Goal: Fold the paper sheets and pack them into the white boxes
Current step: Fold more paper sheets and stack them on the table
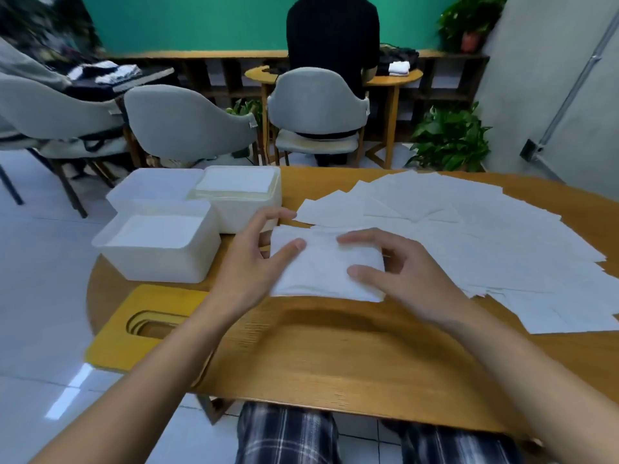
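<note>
Though under sheets (469, 236) — table (335, 356), green wall (201, 21).

A folded paper sheet (323, 267) lies on the wooden table (335, 356) between both hands. The left hand (254, 259) rests its thumb on the sheet's left edge, and the right hand (402, 272) presses thumb and forefinger onto its right side. Loose sheets (485, 236) fan out beyond the right hand. Three white boxes (157, 252) stand just left of the left hand, with a yellow slotted lid (144, 326) beside its wrist.
</note>
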Action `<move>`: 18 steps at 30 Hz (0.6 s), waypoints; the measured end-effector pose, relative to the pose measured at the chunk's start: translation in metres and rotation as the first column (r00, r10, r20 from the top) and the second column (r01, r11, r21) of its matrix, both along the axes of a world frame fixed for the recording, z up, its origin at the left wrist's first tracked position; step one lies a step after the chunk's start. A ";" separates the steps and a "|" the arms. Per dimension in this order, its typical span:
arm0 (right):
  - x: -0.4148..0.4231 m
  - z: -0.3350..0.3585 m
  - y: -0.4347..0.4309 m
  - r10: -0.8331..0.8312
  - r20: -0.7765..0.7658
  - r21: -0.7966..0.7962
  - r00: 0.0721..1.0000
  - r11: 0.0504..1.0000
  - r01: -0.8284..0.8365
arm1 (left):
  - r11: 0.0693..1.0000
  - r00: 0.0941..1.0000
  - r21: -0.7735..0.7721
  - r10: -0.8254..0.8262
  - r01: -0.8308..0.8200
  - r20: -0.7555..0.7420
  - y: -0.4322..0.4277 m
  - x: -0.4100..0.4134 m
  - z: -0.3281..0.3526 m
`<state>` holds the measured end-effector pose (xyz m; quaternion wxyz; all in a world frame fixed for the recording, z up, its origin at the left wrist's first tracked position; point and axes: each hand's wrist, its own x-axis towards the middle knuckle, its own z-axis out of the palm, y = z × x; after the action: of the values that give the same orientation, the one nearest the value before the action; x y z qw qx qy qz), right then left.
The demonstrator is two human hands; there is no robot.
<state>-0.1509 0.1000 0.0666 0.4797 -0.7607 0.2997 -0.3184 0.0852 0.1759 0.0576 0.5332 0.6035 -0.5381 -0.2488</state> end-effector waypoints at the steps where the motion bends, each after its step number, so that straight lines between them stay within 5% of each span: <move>1: 0.013 0.001 0.000 -0.003 -0.002 -0.014 1.000 1.000 0.002 | 1.000 1.000 -0.001 0.006 -0.006 0.002 0.005 0.010 0.004; 10: 0.114 0.023 0.009 0.142 0.139 0.147 0.980 0.976 -0.162 | 0.999 0.998 0.043 0.001 0.002 -0.065 0.057 0.098 0.037; 18: 0.195 0.030 0.006 0.201 0.041 0.119 0.979 0.972 -0.204 | 0.989 0.993 0.102 0.113 -0.111 -0.017 0.071 0.164 0.050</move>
<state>0.0436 0.1057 0.0961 0.5596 -0.7518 0.2328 -0.2595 0.2495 0.2470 0.1071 0.5213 0.6560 -0.4840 -0.2521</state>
